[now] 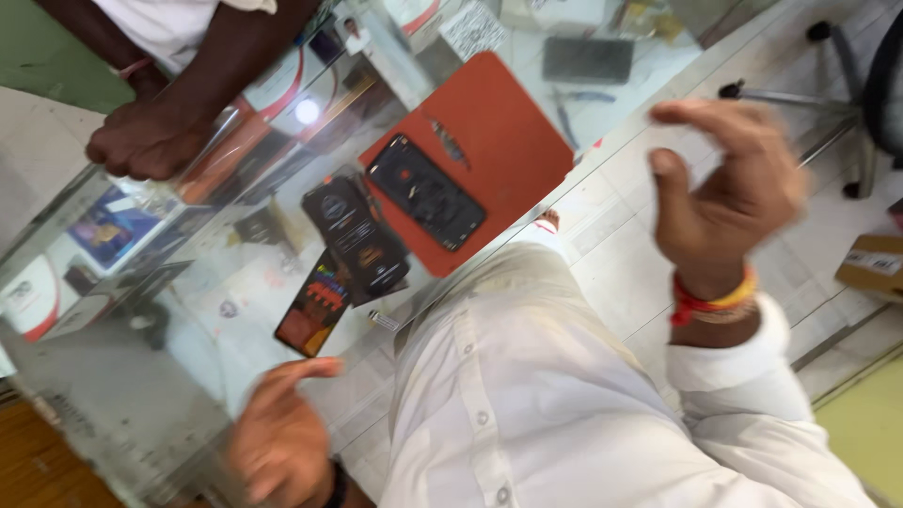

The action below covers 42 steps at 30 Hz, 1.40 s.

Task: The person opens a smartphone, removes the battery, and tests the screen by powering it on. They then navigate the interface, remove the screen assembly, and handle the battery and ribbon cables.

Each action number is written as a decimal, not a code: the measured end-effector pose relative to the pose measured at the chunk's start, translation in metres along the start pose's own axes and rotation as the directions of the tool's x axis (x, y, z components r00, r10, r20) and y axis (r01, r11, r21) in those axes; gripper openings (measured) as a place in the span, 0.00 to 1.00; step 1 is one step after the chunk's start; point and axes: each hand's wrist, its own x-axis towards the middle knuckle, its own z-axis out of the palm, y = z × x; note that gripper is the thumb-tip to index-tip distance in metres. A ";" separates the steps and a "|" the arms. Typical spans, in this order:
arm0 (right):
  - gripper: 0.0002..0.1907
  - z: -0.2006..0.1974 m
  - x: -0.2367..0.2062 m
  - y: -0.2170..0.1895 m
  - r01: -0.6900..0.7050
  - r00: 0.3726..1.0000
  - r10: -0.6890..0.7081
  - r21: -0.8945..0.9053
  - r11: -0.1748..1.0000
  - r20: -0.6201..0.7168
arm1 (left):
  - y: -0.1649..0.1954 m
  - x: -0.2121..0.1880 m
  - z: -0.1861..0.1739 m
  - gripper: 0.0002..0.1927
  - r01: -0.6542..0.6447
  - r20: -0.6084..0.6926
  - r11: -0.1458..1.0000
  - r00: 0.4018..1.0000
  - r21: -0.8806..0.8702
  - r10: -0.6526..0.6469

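My left hand [275, 435], blurred, lies on the near edge of a glass counter [141, 395], index finger stretched out and nothing in it. My right hand [729, 188] is lifted off the counter over the floor, fingers apart and empty, with red and yellow threads round the wrist. An orange-red mat [503, 132] lies on the glass with an opened black phone [425, 191] on it. Beside the mat lie a black phone panel [356, 230] and a phone with a colourful screen [315, 303], the one nearest my left hand.
Another person's fist [141, 139] rests on the far side of the counter. Boxes and packages show under the glass. A dark pad [588, 58] lies beyond the mat. An office chair base [828, 94] and a cardboard box [873, 265] stand on the tiled floor.
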 end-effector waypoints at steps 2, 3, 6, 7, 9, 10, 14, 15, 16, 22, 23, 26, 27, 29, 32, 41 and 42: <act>0.04 -0.003 -0.013 0.040 -0.048 0.998 0.049 -0.015 0.999 0.040 | -0.024 -0.029 0.015 0.51 0.334 0.198 0.942 0.923 0.007 -0.329; 0.03 -0.006 -0.017 0.060 -0.094 0.994 0.093 0.014 0.996 0.051 | -0.042 -0.045 0.017 0.51 0.434 0.351 0.895 0.826 0.102 -0.441; 0.04 -0.028 -0.012 0.111 -0.177 0.972 0.166 0.058 0.982 0.163 | -0.091 -0.082 0.045 0.51 0.532 0.533 0.803 0.613 0.268 -0.583; 0.05 -0.037 -0.006 0.125 -0.181 0.965 0.164 0.068 0.981 0.206 | -0.102 -0.081 0.063 0.49 0.560 0.497 0.774 0.603 0.294 -0.625; 0.06 -0.055 0.008 0.144 -0.186 0.944 0.153 0.089 0.978 0.293 | -0.118 -0.070 0.105 0.46 0.607 0.438 0.716 0.570 0.346 -0.695; 0.06 -0.063 0.016 0.146 -0.193 0.928 0.148 0.102 0.976 0.341 | -0.126 -0.064 0.127 0.42 0.662 0.377 0.634 0.512 0.399 -0.772; 0.16 -0.086 0.079 0.113 -0.336 0.871 -0.095 0.725 0.601 0.482 | -0.162 -0.080 0.199 0.33 0.781 0.127 0.427 0.418 0.456 -0.900; 0.19 -0.094 0.098 0.111 -0.389 0.830 -0.230 0.823 0.414 0.508 | -0.173 -0.091 0.211 0.32 0.795 0.060 0.424 0.444 0.434 -0.894; 0.23 -0.094 0.111 0.107 -0.454 0.787 -0.366 0.868 0.199 0.496 | -0.182 -0.103 0.219 0.30 0.800 -0.020 0.389 0.446 0.457 -0.895; 0.21 -0.107 0.141 0.107 -0.591 0.681 -0.677 0.755 -0.284 0.278 | -0.192 -0.114 0.248 0.27 0.833 -0.207 0.212 0.358 0.511 -0.910; 0.20 -0.114 0.134 0.117 -0.589 0.689 -0.666 0.756 -0.286 0.285 | -0.188 -0.108 0.252 0.27 0.846 -0.215 0.188 0.331 0.500 -0.919; 0.17 -0.131 0.104 0.146 -0.588 0.728 -0.606 0.747 -0.310 0.322 | -0.180 -0.093 0.267 0.26 0.858 -0.220 0.232 0.363 0.458 -0.905; 0.15 -0.132 0.101 0.148 -0.593 0.725 -0.605 0.744 -0.307 0.328 | -0.179 -0.093 0.270 0.25 0.846 -0.230 0.244 0.386 0.474 -0.893; 0.12 -0.122 0.103 0.139 -0.607 0.717 -0.613 0.730 -0.314 0.333 | -0.182 -0.096 0.274 0.25 0.821 -0.250 0.268 0.436 0.505 -0.865; 0.06 -0.100 0.118 0.114 -0.635 0.693 -0.630 0.711 -0.302 0.351 | -0.187 -0.110 0.270 0.24 0.801 -0.260 0.318 0.494 0.507 -0.829; 0.13 -0.077 0.108 0.098 -0.620 0.667 -0.654 0.753 -0.222 0.356 | -0.171 -0.123 0.258 0.16 0.759 -0.289 0.414 0.599 0.503 -0.747; 0.15 -0.074 0.111 0.097 -0.574 0.681 -0.638 0.804 -0.158 0.361 | -0.162 -0.120 0.252 0.14 0.759 -0.250 0.518 0.631 0.394 -0.734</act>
